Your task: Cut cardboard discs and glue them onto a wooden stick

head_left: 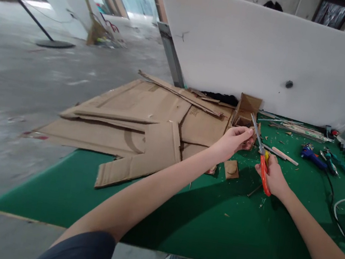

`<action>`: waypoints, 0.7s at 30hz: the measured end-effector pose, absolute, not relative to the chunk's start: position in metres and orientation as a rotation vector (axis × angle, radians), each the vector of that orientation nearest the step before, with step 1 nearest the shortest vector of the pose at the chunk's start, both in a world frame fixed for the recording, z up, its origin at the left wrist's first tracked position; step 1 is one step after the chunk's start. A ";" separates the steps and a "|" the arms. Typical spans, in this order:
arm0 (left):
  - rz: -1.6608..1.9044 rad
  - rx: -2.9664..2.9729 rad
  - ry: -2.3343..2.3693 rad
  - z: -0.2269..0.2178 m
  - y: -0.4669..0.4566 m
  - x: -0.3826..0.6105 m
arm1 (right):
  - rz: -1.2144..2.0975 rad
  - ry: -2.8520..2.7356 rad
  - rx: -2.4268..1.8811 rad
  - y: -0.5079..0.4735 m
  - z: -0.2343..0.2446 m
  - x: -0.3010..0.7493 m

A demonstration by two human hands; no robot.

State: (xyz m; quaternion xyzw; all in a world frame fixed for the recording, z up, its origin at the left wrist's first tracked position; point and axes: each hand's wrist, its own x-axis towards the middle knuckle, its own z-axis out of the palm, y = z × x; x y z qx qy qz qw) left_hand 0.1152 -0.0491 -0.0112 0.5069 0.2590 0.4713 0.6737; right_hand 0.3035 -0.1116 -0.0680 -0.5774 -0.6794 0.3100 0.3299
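Note:
My right hand (274, 175) is closed around the orange handle of a pair of scissors (264, 169), whose blades point up and away. Just left of the blades, my left hand (238, 140) is pinched. A bit of brown shows by its fingertips, but I cannot tell whether it is a held piece or the cardboard behind. Below the hands lies a small cardboard square (231, 169) with a round shape on it. Behind my left hand stands a small open cardboard box (250, 105), partly hidden.
Large flat cardboard sheets (124, 105) cover the left of the green table (197, 224), overhanging its edge. To the right lie wooden sticks (285, 156), a blue glue gun (314, 157), pliers (329, 162) and cables. A white panel (252, 50) rises along the back.

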 end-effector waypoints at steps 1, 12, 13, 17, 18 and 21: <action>1.080 1.181 0.601 -0.011 -0.049 0.115 | 0.819 -1.779 -1.500 -0.111 -0.069 0.304; 0.921 1.989 0.773 0.019 -0.043 0.091 | 0.964 -1.877 -1.378 -0.116 -0.067 0.318; 0.904 2.003 0.775 0.020 -0.043 0.090 | 0.955 -1.880 -1.379 -0.116 -0.066 0.316; 0.848 1.998 0.764 0.028 -0.048 0.088 | 0.854 -1.889 -1.431 -0.115 -0.063 0.312; 0.831 1.990 0.766 0.030 -0.050 0.088 | 0.830 -1.900 -1.450 -0.115 -0.063 0.312; 0.777 1.980 0.807 0.032 -0.054 0.089 | 0.804 -1.926 -1.476 -0.112 -0.065 0.314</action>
